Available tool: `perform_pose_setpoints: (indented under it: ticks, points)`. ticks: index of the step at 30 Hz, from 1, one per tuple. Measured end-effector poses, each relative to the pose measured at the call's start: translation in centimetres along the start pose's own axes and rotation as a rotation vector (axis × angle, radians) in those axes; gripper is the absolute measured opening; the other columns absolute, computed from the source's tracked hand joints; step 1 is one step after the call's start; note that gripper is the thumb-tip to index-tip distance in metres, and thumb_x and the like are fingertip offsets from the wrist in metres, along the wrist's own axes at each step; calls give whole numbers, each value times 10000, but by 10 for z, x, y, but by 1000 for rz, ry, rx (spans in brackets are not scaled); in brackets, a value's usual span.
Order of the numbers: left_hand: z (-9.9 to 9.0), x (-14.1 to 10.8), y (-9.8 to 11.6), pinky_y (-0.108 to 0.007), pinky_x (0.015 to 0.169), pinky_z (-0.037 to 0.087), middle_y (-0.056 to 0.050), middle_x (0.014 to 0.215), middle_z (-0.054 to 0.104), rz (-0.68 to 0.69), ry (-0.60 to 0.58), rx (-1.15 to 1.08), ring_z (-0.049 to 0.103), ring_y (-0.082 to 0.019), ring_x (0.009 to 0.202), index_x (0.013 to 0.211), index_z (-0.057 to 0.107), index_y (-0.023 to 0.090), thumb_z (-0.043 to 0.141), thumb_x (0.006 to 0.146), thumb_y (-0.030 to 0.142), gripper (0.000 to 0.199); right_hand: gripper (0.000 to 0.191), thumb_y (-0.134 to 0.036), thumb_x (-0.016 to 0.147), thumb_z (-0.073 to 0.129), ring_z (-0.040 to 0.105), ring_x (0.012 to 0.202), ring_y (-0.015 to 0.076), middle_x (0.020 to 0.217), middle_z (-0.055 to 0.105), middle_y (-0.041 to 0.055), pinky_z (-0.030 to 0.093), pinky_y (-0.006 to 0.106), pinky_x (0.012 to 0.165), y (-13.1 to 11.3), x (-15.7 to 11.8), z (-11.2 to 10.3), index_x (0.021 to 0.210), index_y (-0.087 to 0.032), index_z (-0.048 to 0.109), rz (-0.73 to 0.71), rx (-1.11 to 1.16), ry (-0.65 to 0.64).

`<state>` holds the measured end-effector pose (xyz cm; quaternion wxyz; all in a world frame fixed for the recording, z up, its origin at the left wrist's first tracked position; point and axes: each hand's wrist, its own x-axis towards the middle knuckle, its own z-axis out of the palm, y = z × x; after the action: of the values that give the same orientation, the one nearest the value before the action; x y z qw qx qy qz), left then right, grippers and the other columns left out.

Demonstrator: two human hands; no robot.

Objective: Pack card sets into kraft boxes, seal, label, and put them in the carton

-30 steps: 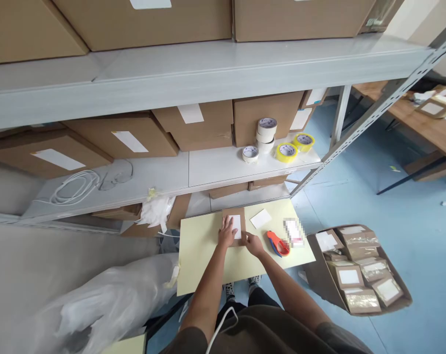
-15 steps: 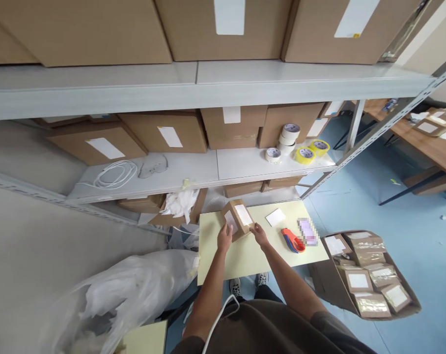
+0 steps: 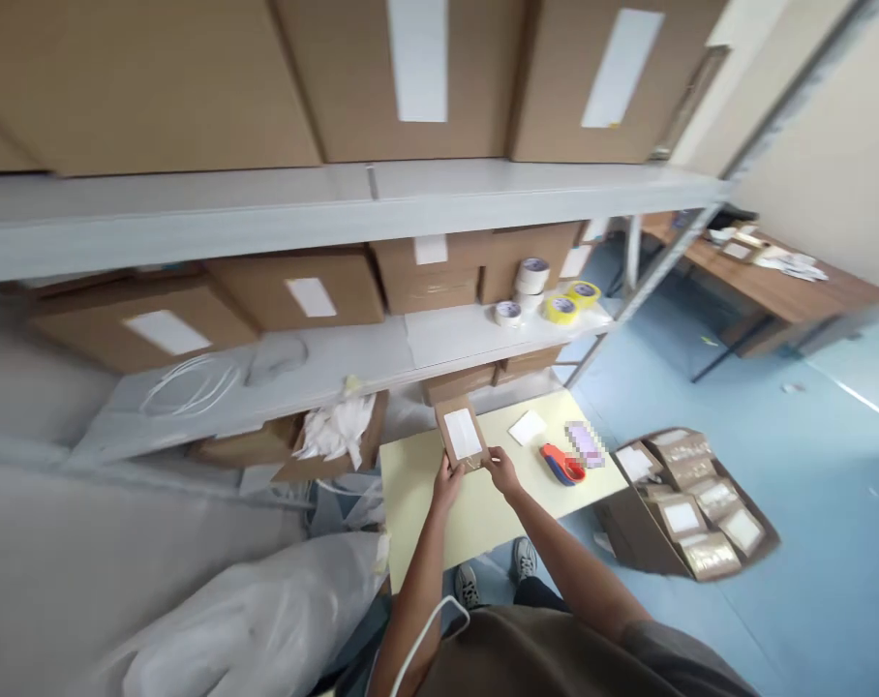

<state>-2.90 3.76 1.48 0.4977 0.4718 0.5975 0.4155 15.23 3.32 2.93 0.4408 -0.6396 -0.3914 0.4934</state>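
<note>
A small brown cardboard box (image 3: 446,416) with a white label (image 3: 462,433) is held over the pale yellow table (image 3: 417,503). My left hand (image 3: 447,484) grips its lower left corner, and my right hand (image 3: 502,472) grips its lower right corner. To the right on the table lie a white paper (image 3: 528,427), a red and blue tape dispenser (image 3: 561,466) and a blurred pinkish item (image 3: 585,443).
A large open carton (image 3: 628,528) full of small labelled boxes stands on the floor at right. Ahead, shelves (image 3: 454,339) hold cartons, white and yellow tape rolls (image 3: 560,310) and a cable. A big plastic bag (image 3: 265,620) bulges at lower left.
The box has turned in my hands so that mainly one labelled face shows instead of two. The whole view has shifted, showing more of the room at right.
</note>
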Motion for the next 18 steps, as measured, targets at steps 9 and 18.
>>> perform_pose_setpoints:
  ticks: [9, 18]
  points:
    - [156, 39, 85, -403, 1145, 507, -98, 1501, 632, 154, -526, 9, 617, -283, 1372, 1618, 429, 232, 731, 879, 435, 824, 365, -408, 732, 782, 698, 1144, 254, 1188, 746, 62, 558, 418, 993, -24, -12, -160, 1029, -253, 639, -130, 281, 356]
    - [392, -22, 139, -415, 1119, 526, -99, 1347, 737, 233, -880, 109, 666, -269, 1297, 1589, 487, 223, 691, 910, 410, 733, 514, -336, 732, 773, 709, 1158, 297, 1241, 767, 96, 578, 455, 1002, 17, -60, -361, 1235, -244, 717, -99, 347, 764]
